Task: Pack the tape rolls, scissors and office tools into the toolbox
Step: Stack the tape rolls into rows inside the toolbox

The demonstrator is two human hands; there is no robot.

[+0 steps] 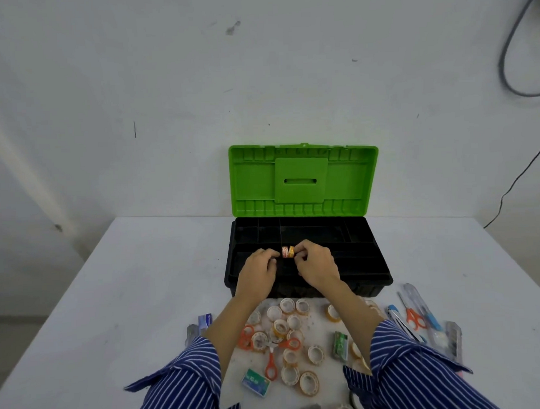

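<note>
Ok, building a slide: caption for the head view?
Both hands hold tape rolls over the open toolbox.

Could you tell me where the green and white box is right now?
It lies on the table, lower centre, left of the tape rolls, just below the orange scissors: green and white box.

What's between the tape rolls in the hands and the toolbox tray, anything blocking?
Nothing visible. The left hand and right hand hold the small tape rolls directly over the black tray of the toolbox. The green lid stands open behind it. The compartments near the rolls look dark, so their contents cannot be told.
</note>
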